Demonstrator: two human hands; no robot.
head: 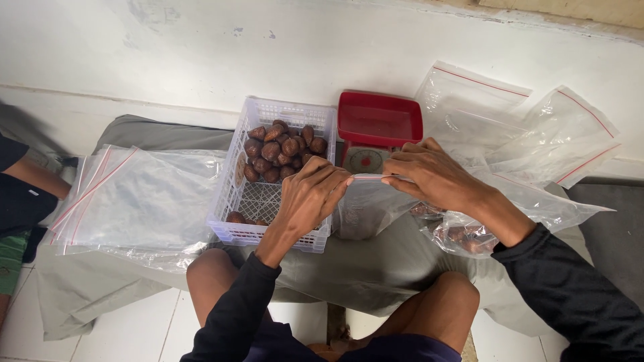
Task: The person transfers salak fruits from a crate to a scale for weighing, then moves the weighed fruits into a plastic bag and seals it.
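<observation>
Roughly, from left to right:
Stack of empty bags [127, 194]: clear zip bags with red seal strips lie flat, well to the left of the left hand and touching the basket's left side; none of these is filled.
Basket [231, 201]: a white slotted plastic crate sits just left of and behind the left hand; brown scaly fruit [280, 151] is heaped at its far end, and much of the near floor is bare, with a few pieces at the near edge.
Left hand [314, 194]: fingers curled and pressed together, pinching the left end of the bag's seal strip.
Zip bag [365, 208]: it hangs between the two hands with its top edge stretched taut; I cannot tell what is inside it.
Progress: judging by the pinch on both ends, the seal is being closed; how much of it is already shut cannot be told.
Scale [379, 127]: a red kitchen scale with a red tray and round dial stands just beyond the hands; its tray holds nothing.
Right hand [433, 177]: fingertips drawn together, gripping the right end of the same strip.
Filled bag [463, 234]: below the right wrist lies a clear bag with brown fruit in it, so at least one appears packed.
Spare bags [530, 127]: more empty ones are spread to the right of the right hand.
Surface: a grey-green cloth [100, 288] covers the tiled floor [154, 322] under everything.
Room: a white wall [201, 47] rises behind; another person's dark sleeve [20, 198] shows far left.
</observation>
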